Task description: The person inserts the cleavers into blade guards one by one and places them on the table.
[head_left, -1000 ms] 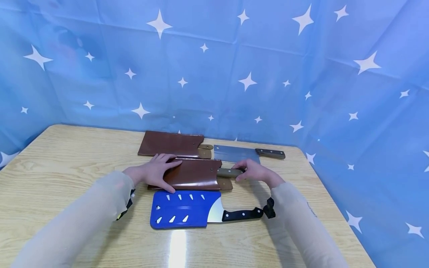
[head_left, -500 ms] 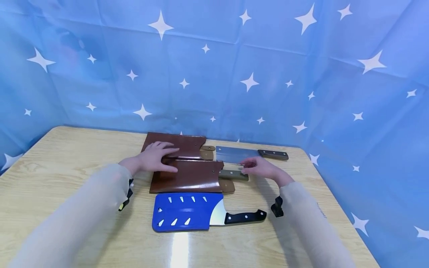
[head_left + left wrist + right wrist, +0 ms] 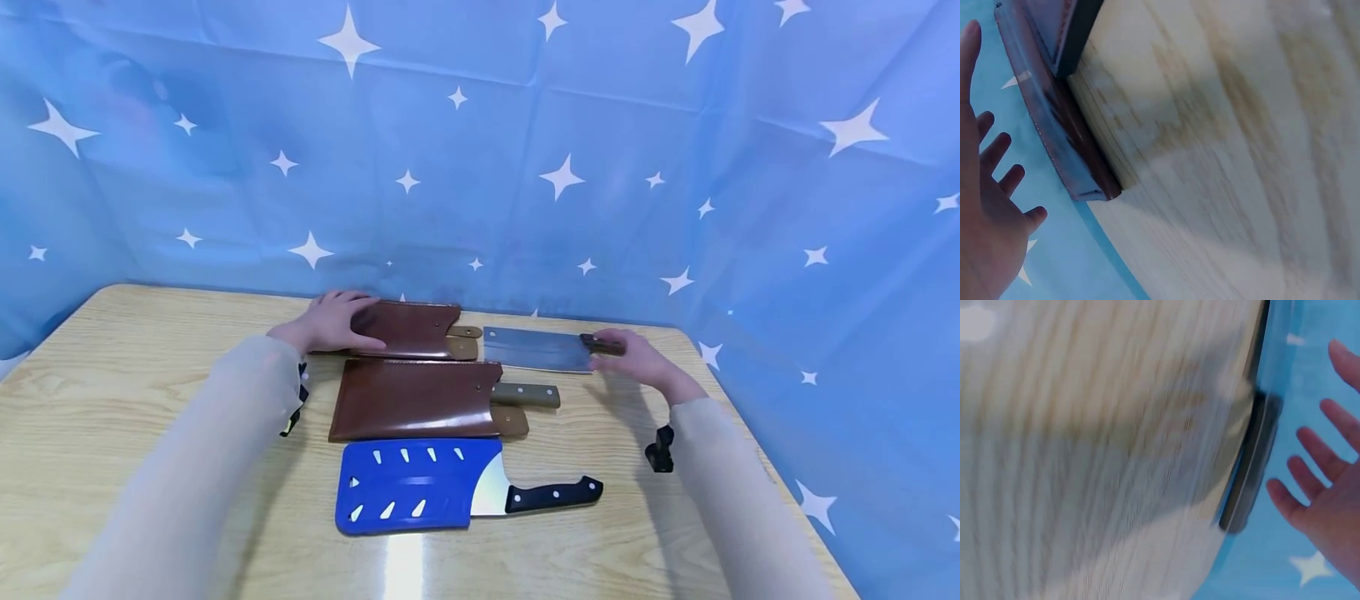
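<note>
My left hand (image 3: 326, 323) hovers at the left end of the far brown leather sheath (image 3: 420, 330). In the left wrist view its fingers are spread, apart from the sheath. Beside the dark handle of the bare cleaver (image 3: 536, 348) is my right hand (image 3: 641, 360). The right wrist view shows those fingers spread and clear of the handle (image 3: 1252, 462), though blurred. A nearer brown sheath (image 3: 416, 400) covers another cleaver's blade, and its olive handle (image 3: 527, 395) sticks out to the right.
Closest to me lies a black-handled cleaver (image 3: 555, 496) in a blue plastic blade guard (image 3: 408, 485). All of it rests on a wood-grain table (image 3: 180, 350). A blue star-patterned curtain (image 3: 480, 167) hangs behind the table's far edge.
My left hand has left the nearer sheath and moved back to the far one. My right hand has let go of the olive handle and moved back and right to the bare cleaver's handle.
</note>
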Demonstrator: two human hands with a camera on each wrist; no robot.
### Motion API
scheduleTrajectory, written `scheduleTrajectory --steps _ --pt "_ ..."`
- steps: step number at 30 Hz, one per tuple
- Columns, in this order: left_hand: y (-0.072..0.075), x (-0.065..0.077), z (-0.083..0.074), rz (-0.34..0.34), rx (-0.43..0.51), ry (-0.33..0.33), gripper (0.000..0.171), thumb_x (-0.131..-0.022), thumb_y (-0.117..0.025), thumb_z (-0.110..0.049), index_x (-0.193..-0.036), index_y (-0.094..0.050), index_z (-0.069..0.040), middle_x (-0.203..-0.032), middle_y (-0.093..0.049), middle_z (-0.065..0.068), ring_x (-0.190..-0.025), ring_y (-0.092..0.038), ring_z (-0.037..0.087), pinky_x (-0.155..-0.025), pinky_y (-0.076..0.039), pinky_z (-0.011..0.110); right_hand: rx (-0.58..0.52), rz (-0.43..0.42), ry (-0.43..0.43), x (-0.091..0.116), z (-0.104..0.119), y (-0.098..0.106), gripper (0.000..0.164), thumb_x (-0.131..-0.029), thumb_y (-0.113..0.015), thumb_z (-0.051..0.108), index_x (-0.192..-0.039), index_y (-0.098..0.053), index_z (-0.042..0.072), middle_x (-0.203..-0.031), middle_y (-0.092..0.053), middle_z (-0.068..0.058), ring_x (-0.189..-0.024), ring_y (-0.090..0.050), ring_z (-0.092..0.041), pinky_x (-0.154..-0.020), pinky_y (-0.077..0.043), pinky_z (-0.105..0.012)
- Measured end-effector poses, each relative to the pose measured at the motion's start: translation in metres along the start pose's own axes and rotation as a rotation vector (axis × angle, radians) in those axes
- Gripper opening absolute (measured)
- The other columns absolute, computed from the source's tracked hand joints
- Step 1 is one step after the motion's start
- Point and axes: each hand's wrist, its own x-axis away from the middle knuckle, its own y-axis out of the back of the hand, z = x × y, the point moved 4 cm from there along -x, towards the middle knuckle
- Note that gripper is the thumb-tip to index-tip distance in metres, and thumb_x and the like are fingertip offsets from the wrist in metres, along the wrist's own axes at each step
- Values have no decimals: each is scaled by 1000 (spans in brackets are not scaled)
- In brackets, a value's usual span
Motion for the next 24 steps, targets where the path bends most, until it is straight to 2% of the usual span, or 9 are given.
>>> scheduleTrajectory --steps 6,11,18,21,24 --pt "-6 -11 6 55 -14 51 91 -78 -61 -60 -147 -28 -11 -152 -24 17 -138 -18 42 -109 -12 64 113 -36 -60 -11 -22 10 72 -88 -61 29 -144 -28 -1 -147 -19 -33 -132 -16 -54 -102 -24 -65" --pt "-12 -20 5 96 -49 49 93 -78 -59 -62 -148 -26 -11 -152 -23 18 -139 -17 41 -110 -13 63 168 -28 -92 -17 -37 14 77 -87 -62 30 -145 -23 -1 -146 -12 -37 -131 -7 -57 -102 -12 -68" --pt "-17 -23 10 114 -72 48 91 -77 -59 -64 -146 -30 -12 -153 -17 21 -139 -13 42 -110 -11 63 217 3 -123 -24 -50 15 79 -85 -62 32 -145 -23 -2 -145 -12 -36 -128 -8 -58 -99 -15 -67" --pt "-15 -20 16 123 -86 41 92 -76 -59 -66 -145 -33 -11 -153 -17 22 -140 -14 41 -110 -11 63 226 11 -114 -29 -56 14 71 -87 -60 28 -142 -28 -4 -144 -15 -36 -127 -14 -56 -97 -17 -64" --pt "-11 -14 25 181 -80 50 93 -74 -62 -64 -146 -31 -12 -154 -16 21 -141 -11 43 -108 -10 66 210 3 -74 -34 -60 12 59 -89 -58 23 -135 -37 -6 -139 -23 -37 -123 -22 -54 -95 -18 -63"
